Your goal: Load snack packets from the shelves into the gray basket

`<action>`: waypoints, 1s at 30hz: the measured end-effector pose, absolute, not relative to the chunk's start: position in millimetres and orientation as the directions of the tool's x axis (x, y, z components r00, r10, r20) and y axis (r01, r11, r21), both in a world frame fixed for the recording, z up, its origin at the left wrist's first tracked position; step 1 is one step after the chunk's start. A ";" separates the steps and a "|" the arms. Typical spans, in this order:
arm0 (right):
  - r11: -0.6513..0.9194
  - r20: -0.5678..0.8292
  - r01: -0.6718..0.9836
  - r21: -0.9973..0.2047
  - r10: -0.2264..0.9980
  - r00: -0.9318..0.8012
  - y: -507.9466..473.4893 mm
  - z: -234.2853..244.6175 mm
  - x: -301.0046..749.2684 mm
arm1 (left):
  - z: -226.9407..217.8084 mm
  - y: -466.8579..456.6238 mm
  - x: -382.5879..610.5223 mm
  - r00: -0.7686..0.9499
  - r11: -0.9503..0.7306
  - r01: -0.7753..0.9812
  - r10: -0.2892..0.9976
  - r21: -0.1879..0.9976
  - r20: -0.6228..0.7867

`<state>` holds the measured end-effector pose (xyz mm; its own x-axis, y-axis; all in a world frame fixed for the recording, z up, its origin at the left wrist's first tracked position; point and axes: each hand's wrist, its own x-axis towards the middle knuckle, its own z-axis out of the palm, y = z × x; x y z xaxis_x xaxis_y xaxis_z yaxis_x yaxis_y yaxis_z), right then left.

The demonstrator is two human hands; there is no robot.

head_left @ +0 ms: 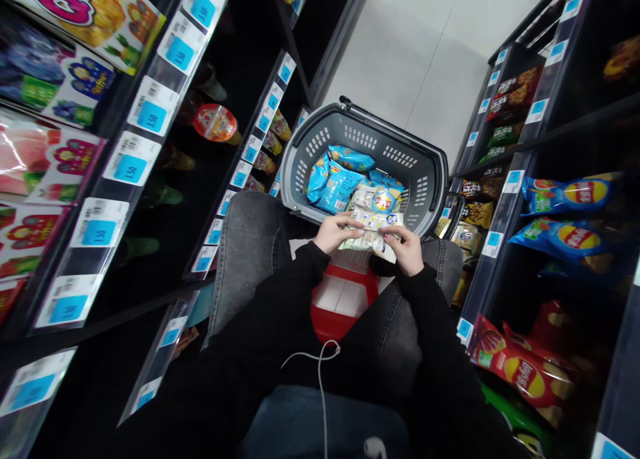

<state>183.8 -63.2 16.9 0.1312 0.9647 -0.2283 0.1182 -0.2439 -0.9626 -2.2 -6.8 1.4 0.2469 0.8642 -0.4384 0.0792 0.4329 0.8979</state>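
My left hand [334, 233] and my right hand [406, 247] hold a pale snack packet [373, 222] between them, each pinching one side of it. The packet is whitish with small coloured print, and it is over the near rim of a grey shopping basket [425, 142]. Inside the basket lie several blue chip bags [341, 185]. A lighter bag with a round yellow and red logo [384, 199] lies just beyond the packet, partly covered by it.
Red plastic [340, 322] shows between my knees. On the left, shelves hold candy bags [75, 89] behind price tags [151, 115]. Right-hand shelves carry blue chip bags [575, 191] and red chip bags [523, 372]. Pale tiled floor [415, 39] lies beyond the basket. A white cable [323, 385] hangs over my lap.
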 end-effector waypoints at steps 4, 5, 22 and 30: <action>-0.196 -0.182 0.106 -0.975 0.975 0.130 -61.4 16.1 185.1 | 4.1 -6.9 -1.8 0.169 0.447 0.063 0.877 0.893 -0.451; -0.195 -0.180 0.136 -0.971 0.977 0.116 -61.1 16.8 185.8 | 4.9 -6.5 -2.0 0.150 0.441 0.073 0.882 0.895 -0.447; -0.222 -0.206 0.018 -0.975 0.926 0.316 -63.2 18.2 172.2 | 12.4 -6.0 1.1 0.261 0.667 -0.419 0.739 0.617 -0.621; -0.163 -0.082 0.229 -0.960 0.941 0.327 -65.6 16.7 180.1 | 13.2 -2.0 -15.9 0.555 0.890 -0.172 0.442 0.423 -0.704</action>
